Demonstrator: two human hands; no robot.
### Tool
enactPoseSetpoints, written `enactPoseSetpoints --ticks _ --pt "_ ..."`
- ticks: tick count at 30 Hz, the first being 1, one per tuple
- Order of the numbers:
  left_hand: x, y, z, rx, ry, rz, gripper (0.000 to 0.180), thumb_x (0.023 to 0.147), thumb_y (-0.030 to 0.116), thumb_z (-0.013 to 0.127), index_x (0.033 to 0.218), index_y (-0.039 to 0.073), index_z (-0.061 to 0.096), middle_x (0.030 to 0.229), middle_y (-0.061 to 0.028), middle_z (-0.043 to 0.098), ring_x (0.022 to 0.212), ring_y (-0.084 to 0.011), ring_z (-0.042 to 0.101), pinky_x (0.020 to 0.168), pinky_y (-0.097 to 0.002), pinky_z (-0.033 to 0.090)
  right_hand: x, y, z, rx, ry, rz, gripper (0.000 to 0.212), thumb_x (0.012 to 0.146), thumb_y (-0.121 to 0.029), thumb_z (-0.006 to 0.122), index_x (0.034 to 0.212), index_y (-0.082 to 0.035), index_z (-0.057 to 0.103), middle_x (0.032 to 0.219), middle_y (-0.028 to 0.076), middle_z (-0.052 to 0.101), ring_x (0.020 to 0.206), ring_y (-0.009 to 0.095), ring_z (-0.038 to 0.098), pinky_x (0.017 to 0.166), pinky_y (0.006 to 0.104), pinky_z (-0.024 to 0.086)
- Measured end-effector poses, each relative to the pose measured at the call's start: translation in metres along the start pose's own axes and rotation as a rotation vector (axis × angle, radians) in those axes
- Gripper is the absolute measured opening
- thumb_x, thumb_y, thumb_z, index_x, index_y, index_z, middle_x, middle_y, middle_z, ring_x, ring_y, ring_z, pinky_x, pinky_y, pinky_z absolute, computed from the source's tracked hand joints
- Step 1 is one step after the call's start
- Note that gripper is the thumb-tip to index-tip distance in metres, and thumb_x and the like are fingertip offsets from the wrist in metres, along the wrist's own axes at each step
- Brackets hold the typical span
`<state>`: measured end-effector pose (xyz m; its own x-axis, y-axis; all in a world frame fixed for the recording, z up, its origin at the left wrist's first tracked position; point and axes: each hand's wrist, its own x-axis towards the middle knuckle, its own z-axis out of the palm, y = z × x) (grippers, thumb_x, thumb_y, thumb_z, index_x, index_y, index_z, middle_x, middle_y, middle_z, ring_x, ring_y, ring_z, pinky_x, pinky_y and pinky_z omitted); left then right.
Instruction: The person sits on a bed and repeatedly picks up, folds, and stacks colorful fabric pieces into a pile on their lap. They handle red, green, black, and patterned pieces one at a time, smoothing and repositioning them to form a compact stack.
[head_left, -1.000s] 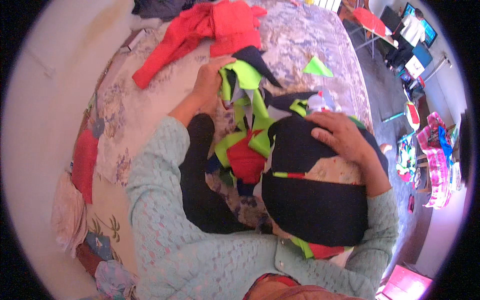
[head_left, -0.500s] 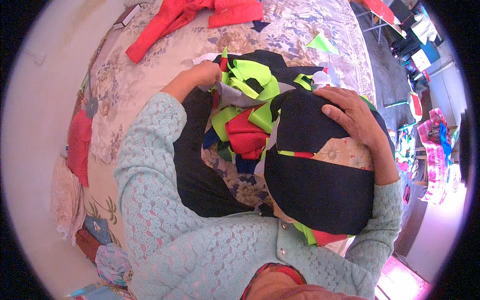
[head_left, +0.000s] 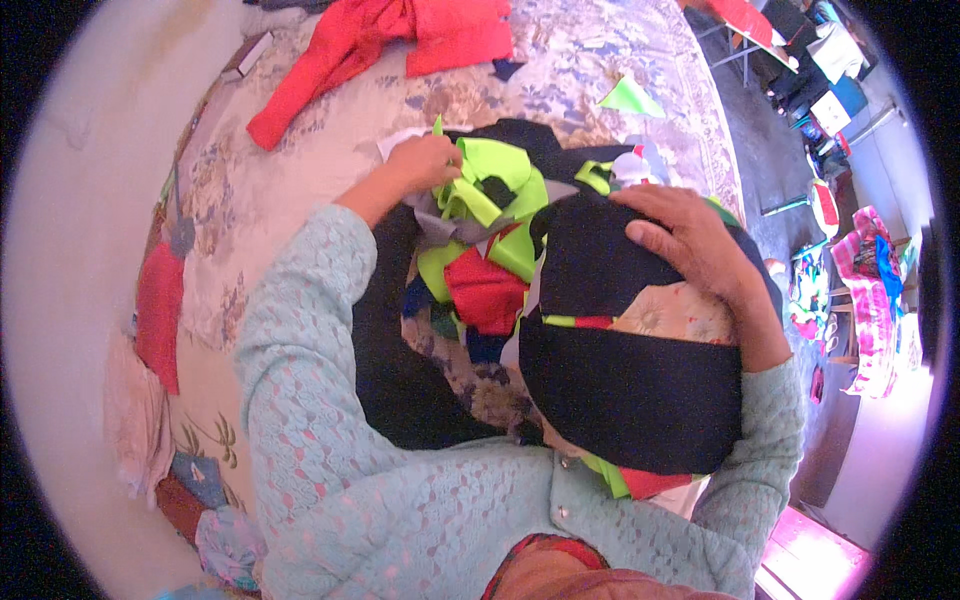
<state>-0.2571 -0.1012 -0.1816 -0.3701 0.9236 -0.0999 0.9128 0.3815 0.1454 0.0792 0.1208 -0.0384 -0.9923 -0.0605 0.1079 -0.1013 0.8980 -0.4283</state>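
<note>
My left hand (head_left: 428,162) is closed, its fingertips at the edge of a crumpled neon green fabric scrap (head_left: 495,165) on a loose heap. A red fabric scrap (head_left: 487,290), grey pieces and dark blue ones lie in the same heap, over black cloth (head_left: 385,350). On the right, my right hand (head_left: 690,240) rests open, palm down, on a rounded bundle covered with black fabric (head_left: 630,400). A floral beige patch (head_left: 672,315) shows between the black pieces, and green and red edges stick out at the bundle's bottom.
Under everything spreads a flowered bedsheet (head_left: 590,60). A red garment (head_left: 350,60) lies at the far side, and a light green triangular scrap (head_left: 632,96) at the far right. Folded clothes line the left wall. Beyond the bed's right edge, furniture and a pink checked cloth (head_left: 865,300) stand about.
My left hand has shifted slightly right and down, onto the neon green scraps. The right hand stays on the black bundle. The whole view has tilted slightly.
</note>
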Motion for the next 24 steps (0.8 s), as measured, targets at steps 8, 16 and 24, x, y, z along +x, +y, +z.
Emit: enactPoseSetpoints --ticks 8,16,24 --pt "0.032 0.055 0.049 0.164 -0.183 0.29 0.033 0.076 0.037 0.069 0.106 0.024 0.07 0.144 -0.0104 0.042 0.126 -0.0301 0.045 0.096 -0.0554 0.039 0.0 -0.001 0.0 -0.023 0.006 0.008 0.043 0.094 -0.04 0.051 0.122 -0.009 0.06 0.12 0.014 0.061 0.113 0.032 0.056 0.1 0.046 0.038" --pt "0.048 0.052 0.07 0.125 -0.212 0.23 0.045 0.076 0.034 0.069 0.116 0.015 0.064 0.146 -0.0088 0.037 0.13 -0.0287 0.041 0.097 -0.059 0.037 -0.003 -0.004 -0.004 0.035 0.009 0.008 0.044 0.095 -0.041 0.05 0.121 -0.007 0.06 0.12 0.014 0.061 0.113 0.031 0.056 0.097 0.0436 0.041" --pt "0.053 0.054 0.071 0.169 -0.239 0.243 0.059 0.077 0.033 0.067 0.128 0.009 0.052 0.142 -0.008 0.043 0.128 -0.0261 0.045 0.096 -0.0591 0.036 -0.004 -0.002 -0.001 0.029 -0.001 0.027 0.047 0.096 -0.045 0.046 0.122 -0.008 0.06 0.123 0.012 0.06 0.117 0.03 0.054 0.099 0.045 0.039"
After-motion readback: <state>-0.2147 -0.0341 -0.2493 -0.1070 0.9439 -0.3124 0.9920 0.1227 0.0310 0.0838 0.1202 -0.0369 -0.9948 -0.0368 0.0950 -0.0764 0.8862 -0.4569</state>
